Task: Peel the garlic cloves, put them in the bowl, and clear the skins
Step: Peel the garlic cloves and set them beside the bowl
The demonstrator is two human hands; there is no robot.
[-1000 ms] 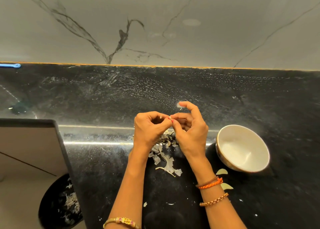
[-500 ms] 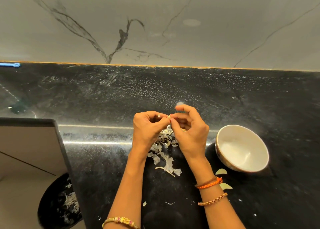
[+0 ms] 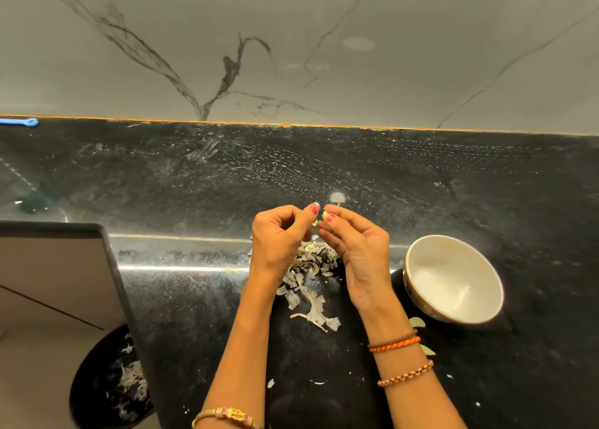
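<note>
My right hand [image 3: 356,247] pinches a small pale garlic clove [image 3: 324,215] between thumb and forefinger, above the black counter [image 3: 405,175]. My left hand [image 3: 278,237] is just left of it, fingers curled, thumb raised beside the clove. A sliver of skin [image 3: 315,223] hangs between the two hands, seemingly at my left thumb. A heap of loose garlic skins [image 3: 306,271] lies on the counter under both hands. The white bowl [image 3: 453,282] stands to the right of my right hand and looks empty.
Two pale pieces [image 3: 417,322] lie by my right wrist near the bowl. A black bin [image 3: 107,380] with skins in it stands on the floor at lower left, beside the counter's edge [image 3: 113,266]. A blue object [image 3: 22,122] lies far left by the marble wall.
Both hands rose a little and drew slightly apart. My right hand turned its palm towards me, and the clove now shows at its fingertips.
</note>
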